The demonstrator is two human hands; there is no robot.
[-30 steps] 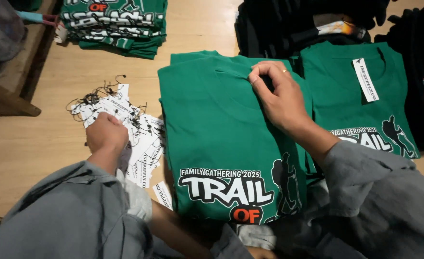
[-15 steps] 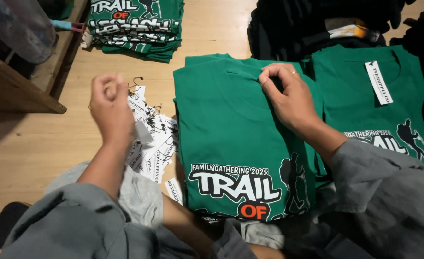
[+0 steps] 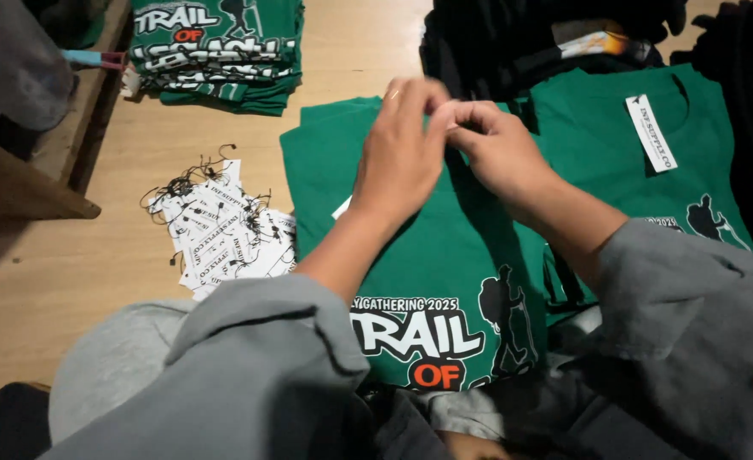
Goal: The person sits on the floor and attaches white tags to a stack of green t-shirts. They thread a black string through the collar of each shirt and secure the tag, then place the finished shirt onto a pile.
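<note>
A green t-shirt point(image 3: 445, 281) with a white and orange print lies flat in front of me. My left hand point(image 3: 402, 153) and my right hand point(image 3: 500, 149) meet fingertip to fingertip above its collar. The left hand pinches a white hang tag point(image 3: 342, 207), of which only a corner shows below the wrist. My right hand's fingers are pinched at the collar; what sits between the fingertips is hidden. Both arms wear grey sleeves.
A loose pile of white hang tags with black strings point(image 3: 223, 230) lies on the wooden floor to the left. A second green shirt point(image 3: 615, 179), with a tag on it, lies at right. Folded green shirts point(image 3: 215, 51) are stacked far left, with dark garments point(image 3: 513, 43) beyond.
My left hand has left the tag pile, risen and moved right to the shirt's collar with a tag. The right hand has lifted slightly to meet it.
</note>
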